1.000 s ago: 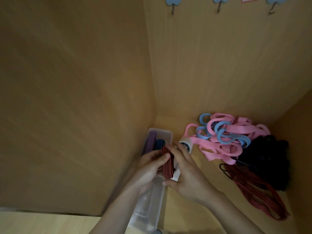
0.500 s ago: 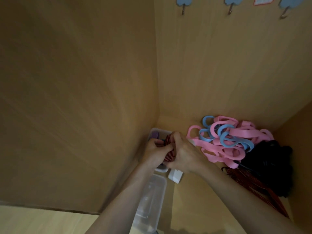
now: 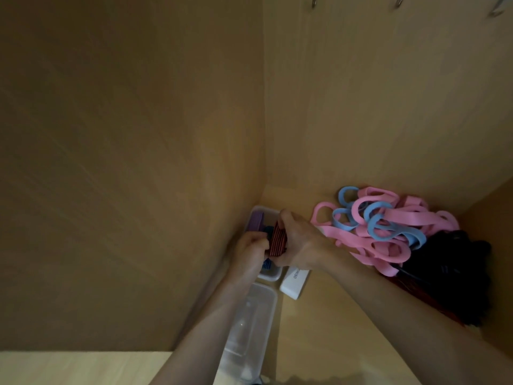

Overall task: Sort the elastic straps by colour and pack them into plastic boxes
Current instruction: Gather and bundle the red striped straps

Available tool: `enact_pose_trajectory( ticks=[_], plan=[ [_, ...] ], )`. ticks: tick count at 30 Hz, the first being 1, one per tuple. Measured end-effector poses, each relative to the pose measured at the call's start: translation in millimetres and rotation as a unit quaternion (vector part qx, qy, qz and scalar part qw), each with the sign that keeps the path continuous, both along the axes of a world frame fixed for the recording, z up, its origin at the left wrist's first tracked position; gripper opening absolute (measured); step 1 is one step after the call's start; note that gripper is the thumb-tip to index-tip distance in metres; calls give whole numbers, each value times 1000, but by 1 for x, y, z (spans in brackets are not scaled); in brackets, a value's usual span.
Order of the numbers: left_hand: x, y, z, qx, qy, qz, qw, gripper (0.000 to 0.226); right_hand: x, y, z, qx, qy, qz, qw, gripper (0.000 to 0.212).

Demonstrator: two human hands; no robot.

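Observation:
A folded red-and-black striped strap stands on edge in the far plastic box by the left wall. My right hand grips it from the right side and top. My left hand holds it from the left, fingers curled at its edge. A purple strap and blue straps lie in the same box. A nearer clear plastic box holds no straps.
A heap of pink straps and light-blue straps lies at the back right, beside black straps and red striped straps. A white box lies next to the far plastic box. Wooden walls close in left and behind.
Both hands carried the red striped strap from above the nearer box to the far box and lowered it in among the purple and blue straps.

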State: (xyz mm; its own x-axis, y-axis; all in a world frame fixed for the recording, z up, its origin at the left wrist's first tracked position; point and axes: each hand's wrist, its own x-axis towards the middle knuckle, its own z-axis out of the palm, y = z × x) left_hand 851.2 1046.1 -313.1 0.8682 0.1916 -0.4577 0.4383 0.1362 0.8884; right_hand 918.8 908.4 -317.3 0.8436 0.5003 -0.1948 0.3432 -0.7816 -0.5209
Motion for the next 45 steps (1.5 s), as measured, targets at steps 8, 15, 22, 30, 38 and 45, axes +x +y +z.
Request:
enact_pose_trajectory(
  ticks=[8,15,22,30,38,45],
  plan=[
    [-22,16,-32,450,-126,-188,864,43,-4,6,0,-26,-31,29,999,71],
    [-1,4,-35,578,-65,-219,783,72,0,11,6,-54,-35,29,998,76],
    [8,-2,-42,601,-65,-180,776,68,0,9,9,-49,-28,29,998,67],
    [8,-6,-43,598,-56,-140,787,76,4,4,15,-83,-18,53,995,59],
    [4,4,-45,577,-79,-162,796,76,8,16,12,-137,-21,81,987,74],
    [0,17,-41,497,-127,-250,821,85,5,15,-4,-115,1,75,991,81]
  ],
)
